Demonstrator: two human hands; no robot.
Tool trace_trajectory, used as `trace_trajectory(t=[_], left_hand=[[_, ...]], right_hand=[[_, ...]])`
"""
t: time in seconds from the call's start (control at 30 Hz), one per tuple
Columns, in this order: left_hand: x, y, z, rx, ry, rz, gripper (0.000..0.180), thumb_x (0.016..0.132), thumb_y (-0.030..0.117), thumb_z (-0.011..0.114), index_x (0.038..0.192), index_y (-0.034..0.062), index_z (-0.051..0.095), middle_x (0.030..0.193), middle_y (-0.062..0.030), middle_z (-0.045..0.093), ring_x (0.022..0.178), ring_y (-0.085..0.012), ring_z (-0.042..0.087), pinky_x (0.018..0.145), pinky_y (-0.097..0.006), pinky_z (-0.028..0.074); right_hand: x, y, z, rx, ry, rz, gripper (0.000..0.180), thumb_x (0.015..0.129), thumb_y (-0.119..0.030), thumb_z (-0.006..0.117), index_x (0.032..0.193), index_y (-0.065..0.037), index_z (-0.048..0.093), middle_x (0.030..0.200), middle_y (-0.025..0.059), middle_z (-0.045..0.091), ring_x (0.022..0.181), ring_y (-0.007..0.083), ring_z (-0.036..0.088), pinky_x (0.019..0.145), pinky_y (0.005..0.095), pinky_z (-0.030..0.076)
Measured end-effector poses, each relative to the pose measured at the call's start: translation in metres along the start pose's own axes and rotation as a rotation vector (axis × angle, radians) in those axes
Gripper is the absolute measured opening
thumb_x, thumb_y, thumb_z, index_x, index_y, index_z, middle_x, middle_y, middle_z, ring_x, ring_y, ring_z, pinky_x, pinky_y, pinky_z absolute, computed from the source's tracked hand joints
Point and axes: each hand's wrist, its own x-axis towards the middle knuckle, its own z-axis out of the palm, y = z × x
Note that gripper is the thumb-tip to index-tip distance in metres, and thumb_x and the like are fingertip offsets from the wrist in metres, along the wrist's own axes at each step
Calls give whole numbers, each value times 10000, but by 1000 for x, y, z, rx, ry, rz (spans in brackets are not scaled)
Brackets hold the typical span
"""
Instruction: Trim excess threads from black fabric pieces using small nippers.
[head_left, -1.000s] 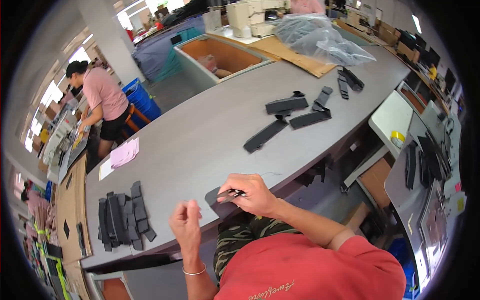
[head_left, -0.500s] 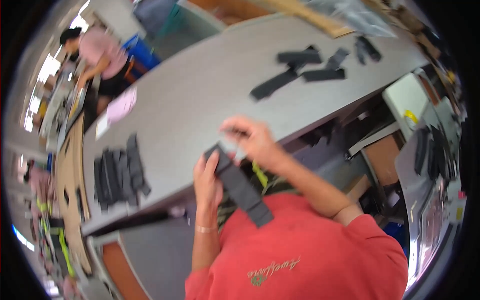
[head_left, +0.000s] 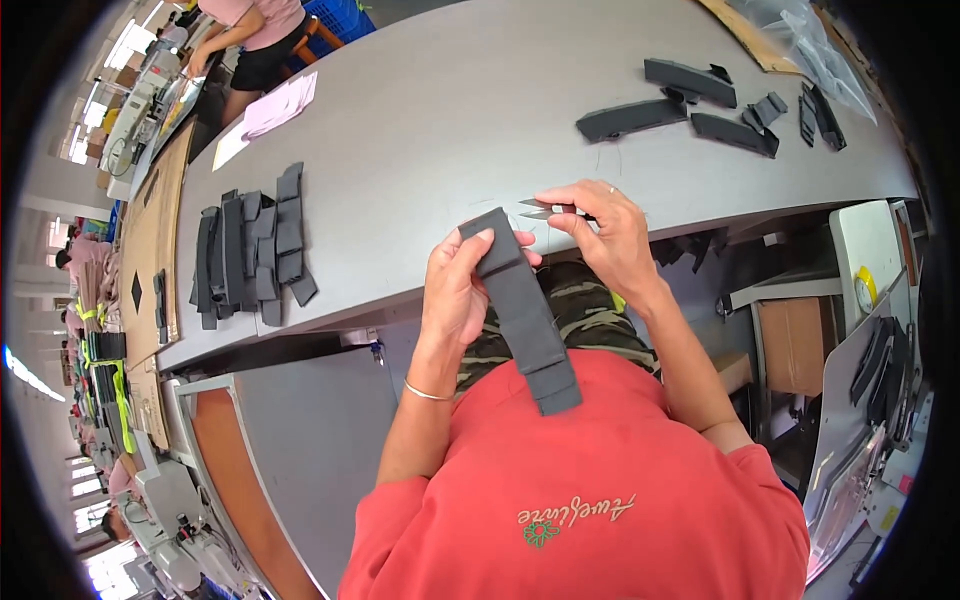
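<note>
My left hand (head_left: 455,290) grips the upper end of a dark grey fabric strip (head_left: 528,325), thumb on top and fingers beneath. The strip has folded, stitched-looking sections and slants down until its lower end meets my red shirt. To its right, my right hand (head_left: 622,245) is closed around small thread snips (head_left: 560,211). Their pointed blades face left, parted, just beyond the strip's top end and not touching it. Both hands are at the near edge of the grey table (head_left: 420,150).
Similar dark strips lie in an overlapping row (head_left: 250,255) on the table's left. Several more pieces (head_left: 632,119) are scattered at the far right, near clear plastic (head_left: 825,50). Pink sheets (head_left: 282,105) lie far left, with a person (head_left: 262,45) beyond. A cardboard box (head_left: 795,345) sits below right.
The view has shifted, so the table things appear higher. My right hand with the snips has moved right, farther from the strip. My left hand keeps its hold on the strip.
</note>
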Motion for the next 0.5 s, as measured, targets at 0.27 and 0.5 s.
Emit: trace_trajectory(t=[0.27,0.5], left_hand=[[7,-1,1,12,-13,-18,233,935,115,463,1092,-51,507,954,-213,657,801,-286,671,695,-371,570],[6,-2,0,-34,-30,-28,235,929,123,474,1079,-55,512,943,-215,659,792,-287,672,687,-372,572]], right_hand=[[9,9,4,-2,-2,-109,168,793,-47,644,942,-107,693,771,20,636,686,197,523,655,313,409],[9,12,1,-19,39,-123,123,803,-101,656,914,-138,694,780,-13,643,674,192,515,655,307,375]])
